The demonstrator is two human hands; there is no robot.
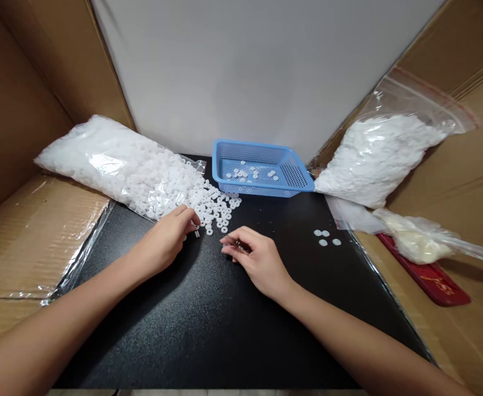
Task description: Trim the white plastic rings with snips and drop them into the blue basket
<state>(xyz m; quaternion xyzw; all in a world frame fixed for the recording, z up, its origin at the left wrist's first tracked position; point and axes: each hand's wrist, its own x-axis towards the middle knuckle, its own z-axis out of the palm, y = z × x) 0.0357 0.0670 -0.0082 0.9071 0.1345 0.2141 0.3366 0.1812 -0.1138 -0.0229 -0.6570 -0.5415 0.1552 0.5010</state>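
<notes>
We find the left hand at the near edge of the loose white rings, its thumb and forefinger close together over a ring standing on its rim; whether that grip pinches one we cannot tell, as the fingers hide the contact. The right hand sits just beside it, curled low above the black desk, fingertips drawn in towards the thumb; we cannot tell what, if anything, this grip has between them. Kept so near each other, the two hands could, we judge, share small parts with little reach.

The rings fan out from the end of the clear bag lying at the left, probably so that we can pick single ones instead of digging inside. Behind the hands, the blue basket stands against the white wall, with small white pieces on its floor; its raised sides would, we think, stop them straying. Four white discs lie flat and apart from the rings, to the right, perhaps to remain easy to tell from them. The fuller plastic bag leans on the cardboard at the right, which seems to prop it upright
</notes>
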